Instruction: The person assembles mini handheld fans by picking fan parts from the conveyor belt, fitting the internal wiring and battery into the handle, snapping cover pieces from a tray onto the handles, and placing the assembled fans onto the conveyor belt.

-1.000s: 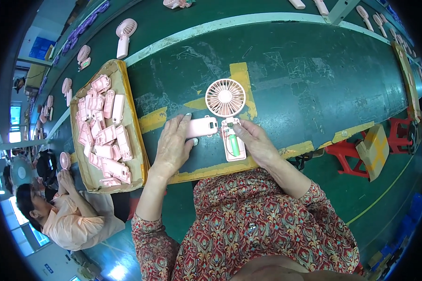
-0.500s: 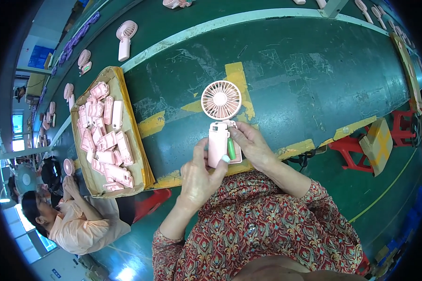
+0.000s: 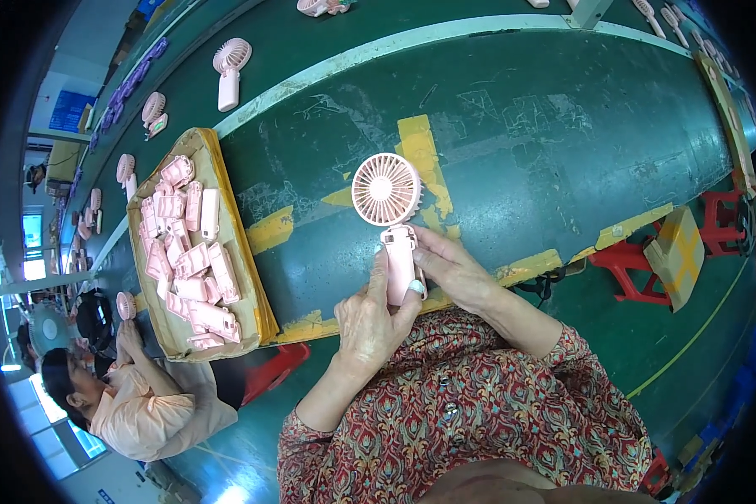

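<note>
A pink hand-held fan (image 3: pixel 388 191) with a round grille head and a pink handle sits upright over the green work surface (image 3: pixel 521 134). My left hand (image 3: pixel 374 315) wraps the lower handle from the left, thumb on its front. My right hand (image 3: pixel 449 267) grips the handle from the right, fingers behind it. Both hands press on the handle's pink cover.
A cardboard tray (image 3: pixel 227 244) holding several pink handle parts lies to my left. More pink fans (image 3: pixel 229 63) stand along the belt beyond it. A person in a peach top (image 3: pixel 134 395) works at lower left. Red stools (image 3: pixel 626 265) and a box (image 3: pixel 676 252) stand at right.
My left hand brought the pink cover from the table onto the fan's handle, hiding the green inside. Both hands now close around the assembled handle.
</note>
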Tool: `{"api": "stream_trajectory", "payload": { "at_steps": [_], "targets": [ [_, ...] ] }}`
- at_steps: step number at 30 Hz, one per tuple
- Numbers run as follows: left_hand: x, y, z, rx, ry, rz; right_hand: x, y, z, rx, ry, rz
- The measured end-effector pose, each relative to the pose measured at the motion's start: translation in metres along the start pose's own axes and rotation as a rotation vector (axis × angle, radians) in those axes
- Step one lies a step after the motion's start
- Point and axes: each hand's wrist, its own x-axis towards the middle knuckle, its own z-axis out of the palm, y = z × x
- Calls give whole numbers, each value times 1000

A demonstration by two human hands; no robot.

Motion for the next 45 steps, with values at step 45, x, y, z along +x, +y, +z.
{"api": "stream_trajectory", "payload": {
  "at_steps": [45],
  "targets": [
    [5, -16, 7, -655, -199, 13, -14, -10, 12, 186, -5, -104]
  ]
}}
